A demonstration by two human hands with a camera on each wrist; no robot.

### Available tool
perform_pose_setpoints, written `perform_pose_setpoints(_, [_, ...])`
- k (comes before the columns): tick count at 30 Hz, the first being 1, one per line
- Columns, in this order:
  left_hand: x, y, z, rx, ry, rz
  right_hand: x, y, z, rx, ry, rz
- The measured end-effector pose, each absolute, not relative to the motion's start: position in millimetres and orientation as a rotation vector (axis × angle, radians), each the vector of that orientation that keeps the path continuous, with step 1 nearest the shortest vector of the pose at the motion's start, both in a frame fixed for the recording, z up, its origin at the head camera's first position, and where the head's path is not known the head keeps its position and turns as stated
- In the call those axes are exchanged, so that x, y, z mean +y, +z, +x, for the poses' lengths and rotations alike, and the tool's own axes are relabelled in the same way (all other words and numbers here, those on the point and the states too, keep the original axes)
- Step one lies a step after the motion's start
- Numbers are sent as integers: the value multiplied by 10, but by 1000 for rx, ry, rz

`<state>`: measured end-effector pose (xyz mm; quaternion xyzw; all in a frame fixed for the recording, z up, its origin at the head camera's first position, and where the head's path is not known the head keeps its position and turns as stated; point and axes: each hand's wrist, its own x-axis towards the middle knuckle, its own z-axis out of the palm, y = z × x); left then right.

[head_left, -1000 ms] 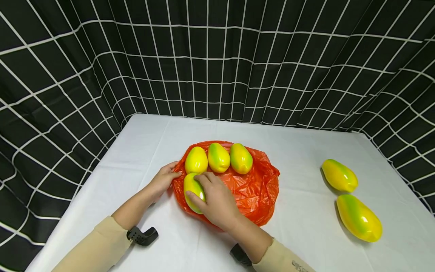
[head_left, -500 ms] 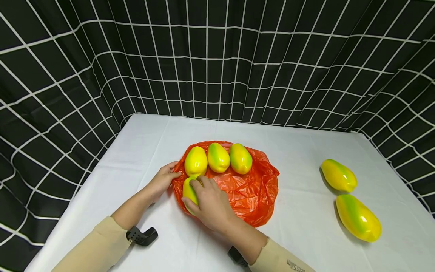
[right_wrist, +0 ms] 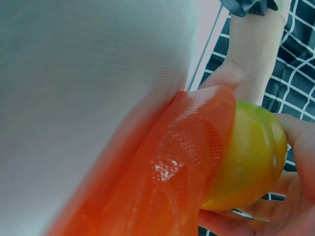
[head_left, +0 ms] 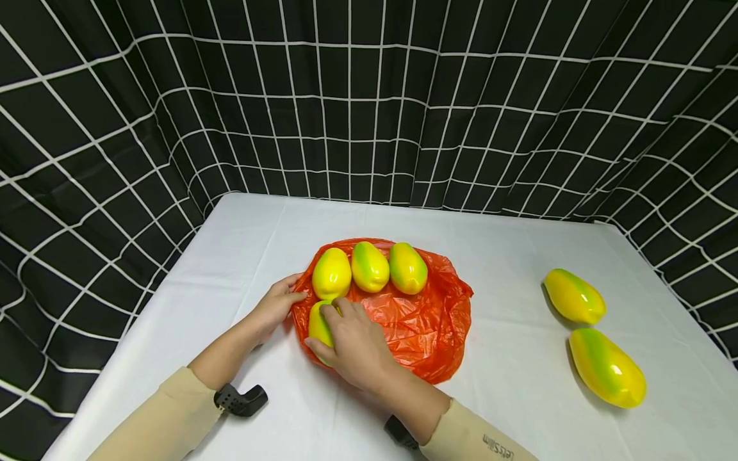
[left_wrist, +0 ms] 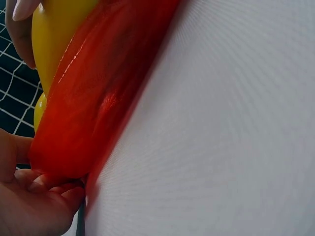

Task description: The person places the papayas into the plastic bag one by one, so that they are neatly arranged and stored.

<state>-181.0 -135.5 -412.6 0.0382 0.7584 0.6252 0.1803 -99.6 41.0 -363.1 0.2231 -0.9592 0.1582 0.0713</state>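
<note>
A red plastic bag lies spread on the white table in the head view. Three yellow-green papayas sit in a row along its far side, with the leftmost papaya beside the middle one and the right one. My right hand grips another papaya at the bag's near left, its fingers and thumb around the fruit. The bag's left edge is pinched by my left hand; the left wrist view has the red film between thumb and fingers.
Two more papayas lie off the bag on the right side of the table, the farther papaya and the nearer papaya. Black cloth with a white grid hangs behind and beside the white-covered table.
My right hand has moved the gripped papaya slightly down onto the bag, close to the leftmost papaya of the row. The left hand keeps its place on the bag's edge.
</note>
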Motion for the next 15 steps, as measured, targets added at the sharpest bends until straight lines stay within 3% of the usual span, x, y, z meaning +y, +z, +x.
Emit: perform_pose_setpoints(15, [-1359,-4106,-1800,2137,1759,110,374,-3656,-1021,-2890,417,680])
